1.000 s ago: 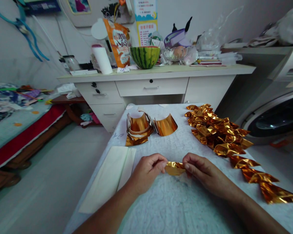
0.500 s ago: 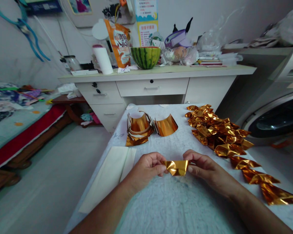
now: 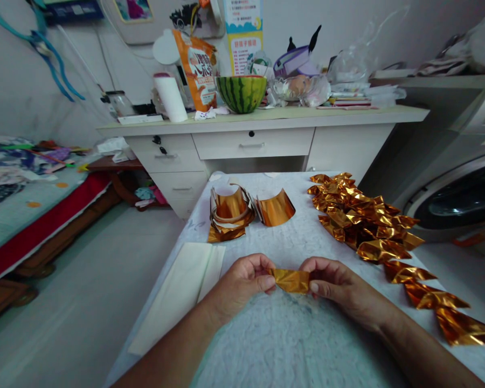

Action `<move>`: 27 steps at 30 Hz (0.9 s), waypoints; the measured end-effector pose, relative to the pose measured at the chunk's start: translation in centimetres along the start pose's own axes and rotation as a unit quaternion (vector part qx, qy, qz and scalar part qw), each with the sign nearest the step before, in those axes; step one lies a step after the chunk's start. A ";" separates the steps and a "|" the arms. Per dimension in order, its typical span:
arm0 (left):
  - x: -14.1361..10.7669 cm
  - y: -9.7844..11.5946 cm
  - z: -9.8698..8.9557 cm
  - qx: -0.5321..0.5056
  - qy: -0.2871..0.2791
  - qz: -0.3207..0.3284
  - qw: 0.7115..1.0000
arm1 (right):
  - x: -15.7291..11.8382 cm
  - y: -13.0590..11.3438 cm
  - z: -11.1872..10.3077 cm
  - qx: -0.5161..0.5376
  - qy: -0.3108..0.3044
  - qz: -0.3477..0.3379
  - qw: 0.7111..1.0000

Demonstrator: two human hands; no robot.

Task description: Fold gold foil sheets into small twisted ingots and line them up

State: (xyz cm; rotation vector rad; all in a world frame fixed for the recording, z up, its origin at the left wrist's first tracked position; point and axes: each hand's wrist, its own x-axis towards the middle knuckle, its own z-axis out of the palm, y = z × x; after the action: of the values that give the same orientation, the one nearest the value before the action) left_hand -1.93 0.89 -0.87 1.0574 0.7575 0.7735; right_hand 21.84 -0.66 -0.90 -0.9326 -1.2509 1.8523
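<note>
A small folded piece of gold foil paper [image 3: 291, 281] is stretched between my two hands, low over the cloth-covered table [image 3: 291, 345]. My left hand [image 3: 253, 275] pinches its left end between thumb and fingers. The right end is pinched by my right hand [image 3: 331, 277]. Beyond the hands lie curled stacks of gold foil sheets [image 3: 231, 207], with another curved sheet [image 3: 275, 209] beside them. To the right, a heap of folded gold foil pieces [image 3: 359, 213] trails toward the near right edge. Folded whitish paper [image 3: 173, 296] rests left of my left hand.
A white desk [image 3: 254, 141] with drawers stands behind the table, carrying a cut watermelon [image 3: 241, 94], an orange snack bag [image 3: 198, 73] and a white roll [image 3: 172, 98]. At right is a washing machine [image 3: 469, 145]; a bed [image 3: 36, 199] stands at left.
The foil piece has tilted and its front face looks flatter and duller. My right hand has come slightly left, nearer to my left hand. The view has shifted slightly.
</note>
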 end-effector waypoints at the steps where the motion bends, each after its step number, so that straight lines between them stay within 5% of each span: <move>1: 0.0 0.0 0.0 -0.005 0.001 0.000 1.000 | 0.0 0.0 0.0 -0.003 -0.002 0.002 1.000; 27: 0.1 -0.2 0.1 -0.011 -0.012 -0.045 0.999 | -0.1 -0.1 -0.1 -0.012 -0.007 0.020 1.000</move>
State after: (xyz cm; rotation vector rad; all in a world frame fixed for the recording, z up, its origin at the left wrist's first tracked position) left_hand -1.72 0.90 -1.07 1.0047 0.7692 0.6906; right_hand 21.93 -0.66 -0.83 -0.9644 -1.2744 1.8817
